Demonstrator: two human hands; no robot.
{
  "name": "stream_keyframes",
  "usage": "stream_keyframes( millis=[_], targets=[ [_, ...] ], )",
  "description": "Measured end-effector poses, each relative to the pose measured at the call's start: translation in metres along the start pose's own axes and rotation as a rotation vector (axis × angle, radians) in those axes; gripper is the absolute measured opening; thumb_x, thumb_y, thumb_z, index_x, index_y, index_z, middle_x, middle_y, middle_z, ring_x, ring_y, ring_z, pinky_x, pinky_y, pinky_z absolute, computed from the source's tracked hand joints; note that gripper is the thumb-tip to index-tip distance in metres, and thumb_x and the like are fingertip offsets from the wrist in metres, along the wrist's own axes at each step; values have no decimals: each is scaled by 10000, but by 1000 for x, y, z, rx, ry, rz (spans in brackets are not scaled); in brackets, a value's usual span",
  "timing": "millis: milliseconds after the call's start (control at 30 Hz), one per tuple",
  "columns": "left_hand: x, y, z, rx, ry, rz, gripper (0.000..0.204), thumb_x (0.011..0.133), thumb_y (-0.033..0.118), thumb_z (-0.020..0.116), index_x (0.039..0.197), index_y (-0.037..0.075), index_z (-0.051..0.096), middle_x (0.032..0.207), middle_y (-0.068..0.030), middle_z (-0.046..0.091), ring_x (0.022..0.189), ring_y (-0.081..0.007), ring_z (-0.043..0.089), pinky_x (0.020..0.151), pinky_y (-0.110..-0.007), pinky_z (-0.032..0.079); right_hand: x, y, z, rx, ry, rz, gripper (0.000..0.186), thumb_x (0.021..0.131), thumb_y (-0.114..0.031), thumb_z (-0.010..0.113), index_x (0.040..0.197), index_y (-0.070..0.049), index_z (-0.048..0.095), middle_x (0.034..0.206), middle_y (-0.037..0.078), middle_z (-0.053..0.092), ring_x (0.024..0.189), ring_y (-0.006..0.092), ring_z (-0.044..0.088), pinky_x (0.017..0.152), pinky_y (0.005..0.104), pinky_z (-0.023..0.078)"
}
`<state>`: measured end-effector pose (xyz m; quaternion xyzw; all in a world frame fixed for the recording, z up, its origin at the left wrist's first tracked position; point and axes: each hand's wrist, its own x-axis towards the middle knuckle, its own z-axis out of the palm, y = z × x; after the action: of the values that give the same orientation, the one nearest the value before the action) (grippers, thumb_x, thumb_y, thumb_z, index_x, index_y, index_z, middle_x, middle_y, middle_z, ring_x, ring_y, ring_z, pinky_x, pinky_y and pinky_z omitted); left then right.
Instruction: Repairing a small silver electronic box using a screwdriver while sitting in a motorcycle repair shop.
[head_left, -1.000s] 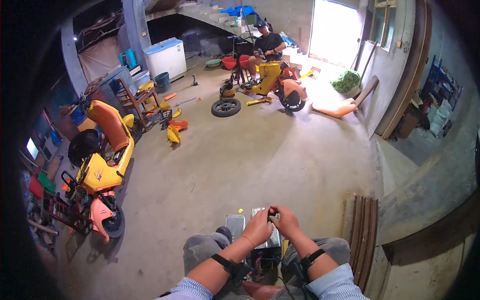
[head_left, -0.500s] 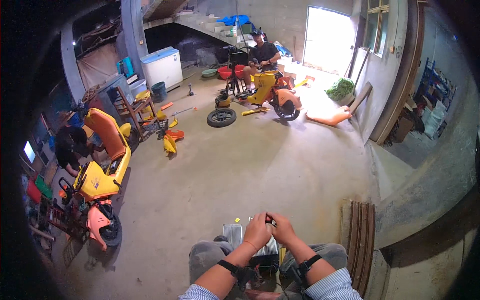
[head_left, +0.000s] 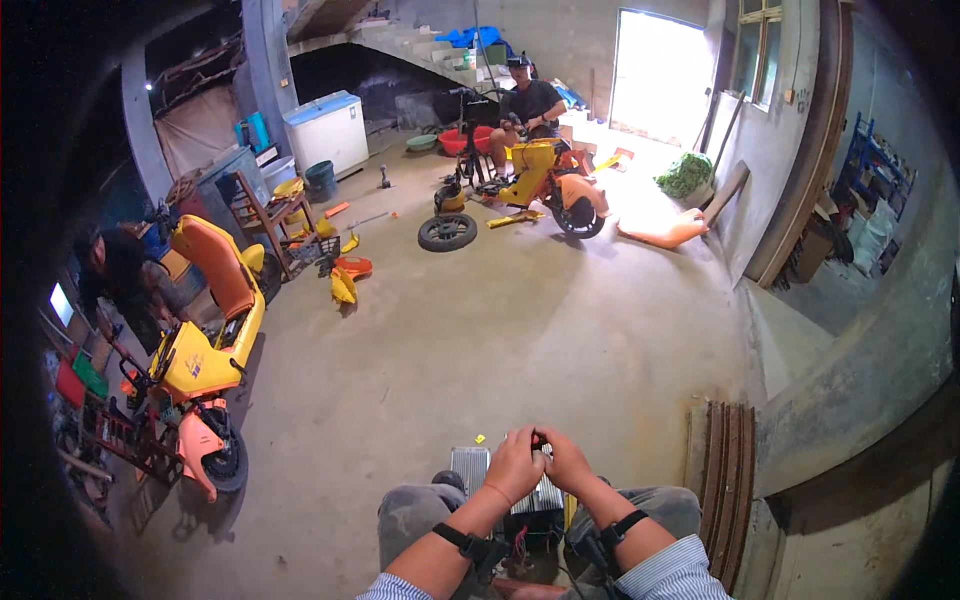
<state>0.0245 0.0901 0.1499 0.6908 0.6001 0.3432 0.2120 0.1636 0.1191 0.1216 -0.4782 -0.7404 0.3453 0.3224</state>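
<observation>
My left hand and my right hand meet low in the middle of the view, in front of my knees. Their fingers are closed together around a small black and red piece, too covered to name. Just beneath them lies a silver, finned metal box, partly hidden by my hands. Beside it on the left is a second ribbed silver panel. Thin reddish wires hang between my legs below the box. A small yellow scrap lies on the floor just beyond.
At left a person bends behind a yellow and orange scooter. Farther off, another person sits by a partly dismantled scooter, with a loose wheel and an orange panel nearby. Rusty metal strips lie at my right.
The person at left has straightened somewhat and shifted left behind the scooter. My hands stay together on the small piece, almost unmoved.
</observation>
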Motion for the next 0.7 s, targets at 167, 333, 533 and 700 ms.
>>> stream_keyframes(
  millis=[167, 333, 533, 700],
  targets=[
    [1, -1, 3, -15, 14, 18, 304, 802, 139, 571, 1090, 46, 539, 1022, -195, 592, 948, -401, 585, 821, -478, 481, -1, -2, -4, 35, -3, -38, 430, 800, -68, 620, 1225, -77, 555, 1099, 162, 643, 1014, 335, 617, 857, 387, 498],
    [3, 1, 0, -48, 0, 47, 321, 809, 129, 558, 1116, 36, 543, 1042, -200, 594, 965, -402, 585, 846, -474, 478, -3, -3, -7, -8, 15, -2, 436, 802, -95, 623, 1229, -74, 542, 1133, 167, 623, 1059, 348, 588, 897, 403, 476],
    [2, -1, 1, -59, -1, 99, 366, 815, 113, 547, 1174, 37, 540, 1080, -192, 599, 995, -391, 586, 858, -456, 488, -4, -3, -7, -39, 89, -3, 422, 802, -137, 660, 1206, -83, 549, 1156, 170, 600, 1088, 358, 566, 917, 409, 466],
    [3, -7, 2, -56, -69, 95, 365, 818, 101, 548, 1178, 45, 541, 1092, -178, 601, 991, -388, 592, 840, -458, 497, -4, -7, -8, -106, 148, -58, 379, 790, -137, 694, 1147, -77, 582, 1102, 158, 602, 1019, 340, 586, 881, 396, 480]
  ],
)
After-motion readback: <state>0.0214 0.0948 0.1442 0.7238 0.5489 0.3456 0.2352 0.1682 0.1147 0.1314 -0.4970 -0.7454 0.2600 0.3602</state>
